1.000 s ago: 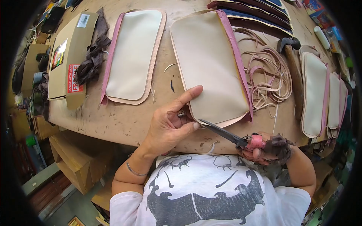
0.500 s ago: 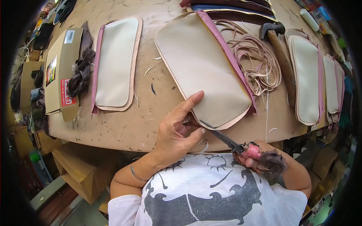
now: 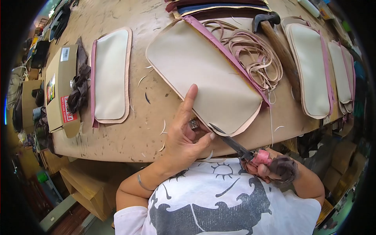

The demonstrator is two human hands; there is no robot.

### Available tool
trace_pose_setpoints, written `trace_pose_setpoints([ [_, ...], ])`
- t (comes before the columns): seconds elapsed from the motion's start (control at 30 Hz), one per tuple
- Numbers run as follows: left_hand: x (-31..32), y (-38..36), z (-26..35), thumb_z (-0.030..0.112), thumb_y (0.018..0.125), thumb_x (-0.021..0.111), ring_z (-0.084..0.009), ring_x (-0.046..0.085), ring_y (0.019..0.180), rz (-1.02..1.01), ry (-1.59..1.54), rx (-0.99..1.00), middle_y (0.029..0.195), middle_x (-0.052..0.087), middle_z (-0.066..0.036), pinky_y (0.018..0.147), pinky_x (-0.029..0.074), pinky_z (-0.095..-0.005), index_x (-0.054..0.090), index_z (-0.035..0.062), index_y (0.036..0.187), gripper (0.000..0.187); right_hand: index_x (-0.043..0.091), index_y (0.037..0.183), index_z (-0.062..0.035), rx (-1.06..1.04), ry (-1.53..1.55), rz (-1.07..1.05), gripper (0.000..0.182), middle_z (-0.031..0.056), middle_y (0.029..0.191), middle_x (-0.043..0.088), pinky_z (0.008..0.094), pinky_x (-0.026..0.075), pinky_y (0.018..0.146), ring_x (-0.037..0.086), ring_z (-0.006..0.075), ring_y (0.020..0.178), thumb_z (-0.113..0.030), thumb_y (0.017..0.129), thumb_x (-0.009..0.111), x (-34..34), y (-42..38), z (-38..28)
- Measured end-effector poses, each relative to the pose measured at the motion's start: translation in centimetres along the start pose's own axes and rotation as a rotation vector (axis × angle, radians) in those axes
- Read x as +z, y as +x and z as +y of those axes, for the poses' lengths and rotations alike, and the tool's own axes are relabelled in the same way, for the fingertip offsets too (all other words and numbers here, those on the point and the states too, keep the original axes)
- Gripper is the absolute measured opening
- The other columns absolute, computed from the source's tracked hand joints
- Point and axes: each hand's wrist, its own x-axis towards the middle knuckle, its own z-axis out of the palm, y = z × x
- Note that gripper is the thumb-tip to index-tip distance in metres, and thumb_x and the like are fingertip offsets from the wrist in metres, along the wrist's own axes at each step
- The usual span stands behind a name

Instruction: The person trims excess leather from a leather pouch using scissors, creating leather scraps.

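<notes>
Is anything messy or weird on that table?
Yes, a bit messy: pale curly scraps lie loose on the table, left of the held cream piece, and one dark sliver looks odd among them.

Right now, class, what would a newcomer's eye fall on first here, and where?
The big cream panel in the middle would probably catch the eye first, the left hand at its near edge. Dark scissors in the right hand meet its near corner. To its right lie a tangle of strips and a wooden-handled hammer.
</notes>
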Motion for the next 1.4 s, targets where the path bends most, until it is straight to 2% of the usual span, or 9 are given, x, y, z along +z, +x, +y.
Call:
trace_pose_setpoints([
  [0.2, 0.5, -0.2, -1.4, -0.017, 0.063, 0.046, -0.0197, 0.033, 0.113, 0.031, 0.054, 0.117, 0.131, 0.011, -0.010, 0.088, 0.039, -0.0280, 0.003, 0.0039, 0.130, 0.082, 0.040, 0.066, -0.0049, 0.013, 0.099, -0.004, 0.065, -0.0020, 0.058, 0.039, 0.0155, 0.032, 0.034, 0.039, 0.0032, 0.040, -0.065, 0.052, 0.061, 0.2, -0.6, 0.5],
  [0.43, 0.6, -0.4, -1.6, -0.018, 0.063, 0.046, -0.0186, 0.034, 0.112, 0.039, 0.036, 0.148, 0.132, 0.011, -0.009, 0.088, 0.040, -0.0271, 0.002, 0.0042, 0.130, 0.083, 0.042, 0.068, -0.0037, 0.055, 0.144, -0.021, 0.064, -0.0015, 0.057, 0.039, 0.0162, 0.034, 0.031, 0.039, 0.0034, 0.039, -0.062, 0.052, 0.064, 0.0, -0.2, 1.0],
  [0.53, 0.6, -0.4, -1.6, -0.018, 0.063, 0.046, -0.0184, 0.037, 0.110, 0.028, 0.041, 0.169, 0.131, 0.013, -0.010, 0.086, 0.041, -0.0266, 0.003, 0.0036, 0.130, 0.082, 0.047, 0.075, -0.0047, -0.160, -0.039, -0.021, 0.042, -0.0014, 0.053, 0.043, 0.0197, 0.035, 0.035, 0.043, 0.0062, 0.037, -0.047, 0.076, 0.049, 0.1, 0.0, 0.9],
  [0.63, 0.7, -0.6, -1.7, -0.018, 0.063, 0.047, -0.0185, 0.039, 0.108, 0.013, 0.064, 0.187, 0.129, 0.017, -0.011, 0.083, 0.043, -0.0265, 0.005, 0.0028, 0.130, 0.082, 0.038, 0.064, -0.0066, -0.108, 0.086, -0.027, 0.063, -0.0017, 0.056, 0.037, 0.0158, 0.032, 0.033, 0.037, 0.0029, 0.040, -0.066, 0.056, 0.056, 0.5, -0.1, -0.2],
  [0.73, 0.8, -0.6, -1.8, -0.017, 0.064, 0.047, -0.0183, 0.040, 0.106, 0.045, 0.068, 0.201, 0.127, 0.021, -0.011, 0.082, 0.044, -0.0268, 0.006, 0.0022, 0.130, 0.080, 0.035, 0.063, -0.0084, -0.112, 0.101, -0.034, 0.062, -0.0014, 0.057, 0.036, 0.0155, 0.031, 0.033, 0.036, 0.0027, 0.041, -0.068, 0.058, 0.051, 0.6, 0.2, 0.1],
  [0.83, 0.4, -0.7, -1.4, -0.016, 0.065, 0.047, -0.0177, 0.040, 0.107, 0.032, 0.106, 0.157, 0.126, 0.022, -0.011, 0.083, 0.042, -0.0271, 0.008, 0.0020, 0.130, 0.078, 0.044, 0.074, -0.0056, -0.160, 0.040, -0.059, 0.040, -0.0029, 0.052, 0.038, 0.0190, 0.032, 0.032, 0.040, 0.0054, 0.037, -0.045, 0.076, 0.050, 0.3, 0.6, 0.9],
  [0.93, -0.7, -0.6, -1.4, -0.015, 0.066, 0.046, -0.0169, 0.040, 0.107, -0.011, 0.067, 0.069, 0.126, 0.022, -0.010, 0.084, 0.040, -0.0268, 0.009, 0.0023, 0.130, 0.076, 0.035, 0.062, -0.0087, -0.072, 0.049, -0.070, 0.060, -0.0016, 0.057, 0.036, 0.0153, 0.031, 0.033, 0.036, 0.0024, 0.042, -0.067, 0.061, 0.051, 0.5, 0.3, -0.1],
  [1.23, 0.6, -0.6, -0.9, -0.017, 0.067, 0.045, -0.0154, 0.044, 0.100, 0.085, -0.019, 0.194, 0.124, 0.027, -0.010, 0.083, 0.040, -0.0248, 0.004, 0.0044, 0.130, 0.079, 0.038, 0.066, -0.0070, -0.175, 0.109, -0.147, 0.063, -0.0018, 0.059, 0.037, 0.0149, 0.031, 0.036, 0.037, 0.0023, 0.043, -0.068, 0.057, 0.051, 0.2, 0.6, 0.3],
  [1.4, 0.6, -0.5, -0.7, -0.018, 0.066, 0.046, -0.0160, 0.045, 0.099, 0.121, -0.026, 0.200, 0.124, 0.026, -0.010, 0.082, 0.042, -0.0253, 0.001, 0.0043, 0.130, 0.081, 0.038, 0.064, -0.0064, -0.159, 0.112, -0.078, 0.063, -0.0019, 0.057, 0.037, 0.0156, 0.030, 0.035, 0.037, 0.0027, 0.043, -0.068, 0.057, 0.051, 0.6, 0.4, -0.3],
])
